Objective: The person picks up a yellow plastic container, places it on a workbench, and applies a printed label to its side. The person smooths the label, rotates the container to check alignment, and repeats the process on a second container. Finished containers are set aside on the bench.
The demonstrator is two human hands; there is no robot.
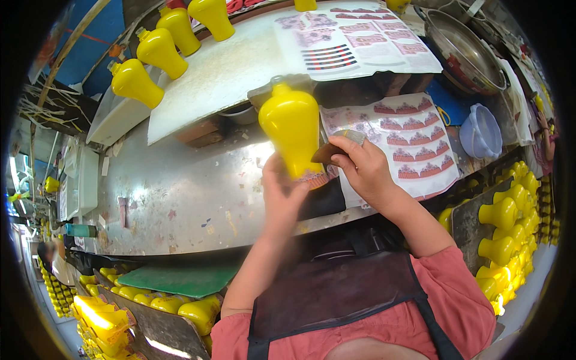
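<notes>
A glossy yellow vase point(290, 123) stands upright or slightly tilted in front of me, with a pinkish patterned decal band point(312, 180) around its foot. My left hand point(281, 189), a little blurred, is closed on the vase near its base, thumb by the band. Pinched in my right hand point(369, 171) is a thin brown scraper point(325, 155), its edge close to the vase's lower right side; whether it touches cannot be made out. Grey wrapping covers a finger of that hand. Beside it lies a printed decal sheet point(429, 159) with rows of pink patterned strips.
Several yellow vases point(159, 54) line the back left. Another decal sheet point(390, 59) lies on the white board point(210, 78). At right are a metal pan point(465, 51), a lavender bucket point(481, 132) and racked vases point(501, 213). A green board point(180, 279) covers vases at lower left.
</notes>
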